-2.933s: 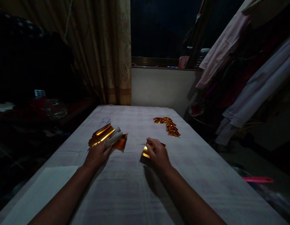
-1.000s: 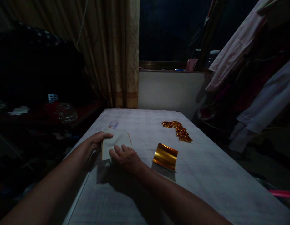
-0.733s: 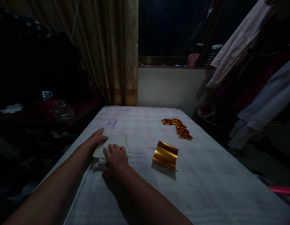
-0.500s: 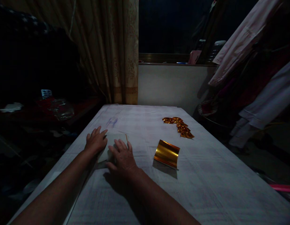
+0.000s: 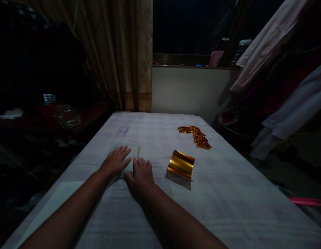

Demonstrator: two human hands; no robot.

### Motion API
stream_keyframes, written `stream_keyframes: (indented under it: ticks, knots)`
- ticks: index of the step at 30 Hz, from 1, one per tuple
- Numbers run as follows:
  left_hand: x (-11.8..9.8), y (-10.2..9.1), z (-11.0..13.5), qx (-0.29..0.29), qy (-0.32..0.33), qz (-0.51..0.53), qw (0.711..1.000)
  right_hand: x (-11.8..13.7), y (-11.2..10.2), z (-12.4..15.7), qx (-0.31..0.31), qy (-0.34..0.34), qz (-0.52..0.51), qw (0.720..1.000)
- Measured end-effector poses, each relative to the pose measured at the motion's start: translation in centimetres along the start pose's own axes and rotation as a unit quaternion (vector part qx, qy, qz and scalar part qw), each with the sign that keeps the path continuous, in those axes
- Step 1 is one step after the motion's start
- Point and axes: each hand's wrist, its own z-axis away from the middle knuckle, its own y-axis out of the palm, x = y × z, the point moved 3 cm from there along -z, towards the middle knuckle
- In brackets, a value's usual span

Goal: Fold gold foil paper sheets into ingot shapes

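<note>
A pale sheet of paper (image 5: 134, 149) lies on the cloth-covered table, with a thin gold line along its right edge. My left hand (image 5: 116, 160) rests flat on it, fingers stretched out. At the sheet's near right edge, my right hand (image 5: 141, 173) has its fingers curled together and the thumb tucked in, closed on that edge. To the right sits a curved gold foil sheet (image 5: 181, 164), its sides curling up. Farther back, several folded gold foil pieces (image 5: 200, 138) form a bent row.
The table wears a pale checked cloth (image 5: 228, 193). A white sheet (image 5: 56, 200) lies along its left side. Beyond the left edge stands a glass jar (image 5: 67, 116); clothes (image 5: 292, 110) hang at the right. A curtain (image 5: 134, 62) and a low wall (image 5: 186, 91) border the far end.
My left hand has slid right and a little nearer, onto the paper. My right hand's spread fingers have drawn together at its right edge. The view has shifted slightly.
</note>
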Motion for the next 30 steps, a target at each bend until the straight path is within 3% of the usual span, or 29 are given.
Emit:
stream_keyframes:
  ticks: [3,5,9,12,15,20,30]
  knots:
    - [-0.5,-0.8,0.0,-0.005,-0.003,-0.016,1.000,-0.3,-1.5,0.6,0.006,-0.011,0.006,1.000]
    - [-1.1,-1.5,0.1,-0.015,-0.008,-0.029,0.999,-1.4,-3.1,1.6,-0.024,-0.044,0.013,0.999]
    - [-2.7,-2.6,0.6,-0.034,-0.025,-0.046,0.998,-6.8,-7.8,4.2,-0.119,-0.092,0.031,0.988]
    - [-4.3,-2.4,0.8,-0.040,-0.035,-0.051,0.997,-12.6,-11.5,5.8,-0.201,-0.027,0.028,0.979]
    - [-5.7,-1.1,1.0,-0.036,-0.055,-0.055,0.996,-17.7,-13.7,7.1,-0.266,0.073,0.013,0.961]
    - [-6.4,0.3,1.8,-0.032,-0.075,-0.069,0.994,-21.8,-13.7,8.1,-0.287,0.146,-0.064,0.945]
    - [-6.4,-0.5,2.1,-0.056,-0.065,-0.097,0.992,-22.5,-12.2,8.2,-0.261,0.168,-0.105,0.945]
